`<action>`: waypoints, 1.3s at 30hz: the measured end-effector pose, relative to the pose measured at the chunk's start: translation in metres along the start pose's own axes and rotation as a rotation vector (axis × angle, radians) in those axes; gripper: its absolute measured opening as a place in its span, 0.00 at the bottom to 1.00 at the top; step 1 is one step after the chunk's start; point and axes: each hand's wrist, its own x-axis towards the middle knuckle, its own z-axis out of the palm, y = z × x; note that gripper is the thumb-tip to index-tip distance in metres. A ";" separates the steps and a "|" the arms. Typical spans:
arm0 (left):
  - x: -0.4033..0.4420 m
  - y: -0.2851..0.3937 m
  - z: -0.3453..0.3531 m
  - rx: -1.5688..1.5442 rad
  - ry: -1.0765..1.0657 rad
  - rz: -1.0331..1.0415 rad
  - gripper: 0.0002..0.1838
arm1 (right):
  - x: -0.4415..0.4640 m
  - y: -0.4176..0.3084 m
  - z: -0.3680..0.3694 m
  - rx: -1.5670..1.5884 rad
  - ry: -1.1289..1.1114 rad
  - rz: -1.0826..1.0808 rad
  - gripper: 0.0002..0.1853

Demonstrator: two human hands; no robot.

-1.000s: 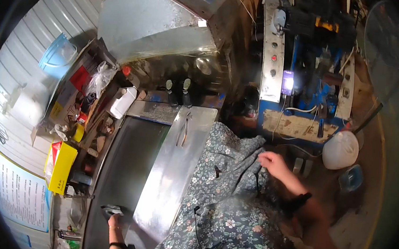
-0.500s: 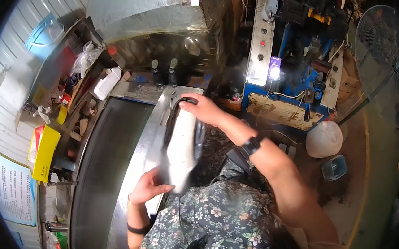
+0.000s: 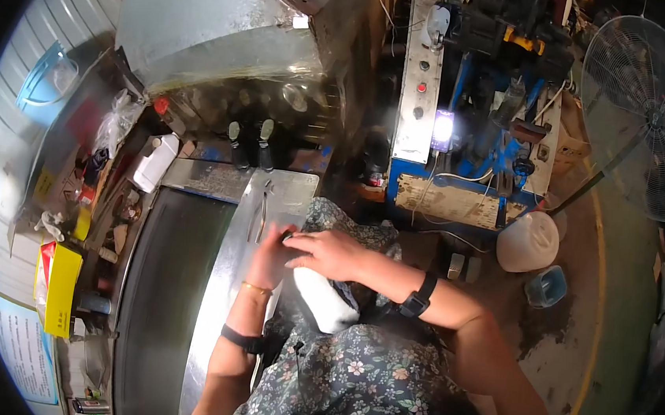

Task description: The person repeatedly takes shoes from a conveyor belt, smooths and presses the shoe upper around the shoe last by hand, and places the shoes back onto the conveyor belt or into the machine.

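A dark shoe with a white underside (image 3: 325,306) slants across my lap, its white face up. My right hand (image 3: 330,255) bends over its upper end, fingers closed round a dark edge there. Close against those fingertips is my left hand (image 3: 269,256), raised and smeared by motion, so its grip does not show clearly. The hands cover the shoe's upper end. Under it spreads a floral apron (image 3: 366,368). Left of my hands runs a metal ledge (image 3: 217,308), with a thin metal rod (image 3: 262,216) lying on it.
A dark conveyor belt (image 3: 172,272) runs along the left. Two dark shoes (image 3: 264,154) stand at its far end, before a metal hood (image 3: 222,24). To the right are a blue machine (image 3: 448,194), a white jug (image 3: 529,242) and a fan (image 3: 649,117).
The shoe has tilted and come lower onto my lap. My left hand has left its near end and moved up beside my right hand, which has come closer to me.
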 end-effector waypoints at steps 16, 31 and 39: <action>-0.028 -0.029 0.036 0.755 0.155 0.566 0.33 | -0.125 0.047 0.079 0.623 0.382 0.482 0.19; -0.030 -0.017 0.014 0.185 0.083 0.082 0.31 | -0.071 0.056 0.060 0.606 -0.157 0.956 0.38; -0.006 -0.006 -0.002 0.171 0.042 0.025 0.33 | -0.006 0.010 0.033 -0.331 -0.275 0.648 0.28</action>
